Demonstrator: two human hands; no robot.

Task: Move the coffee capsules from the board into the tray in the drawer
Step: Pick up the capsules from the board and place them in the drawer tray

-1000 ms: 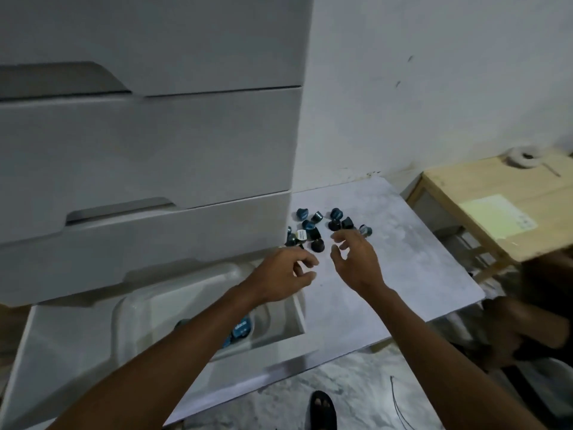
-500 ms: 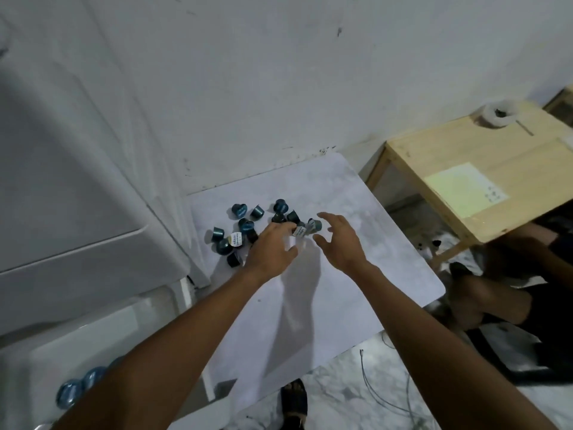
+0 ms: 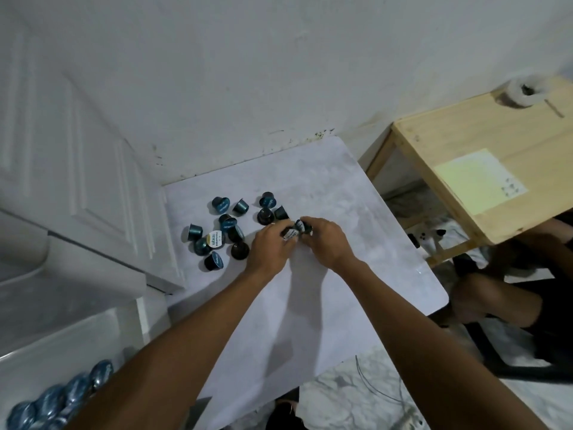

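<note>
hands came together — left hand [image 3: 269, 247] pinches a white-topped capsule [image 3: 290, 234], right hand [image 3: 329, 243] grips a dark capsule [image 3: 303, 226] beside it.

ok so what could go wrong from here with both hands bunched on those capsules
1. The left hand and right hand pinch a few gathered capsules between them. One could slip out during the carry to the drawer.
2. The loose capsules sit right beside the left hand. A knuckle might send them rolling across the smooth board and off its edge.
</note>
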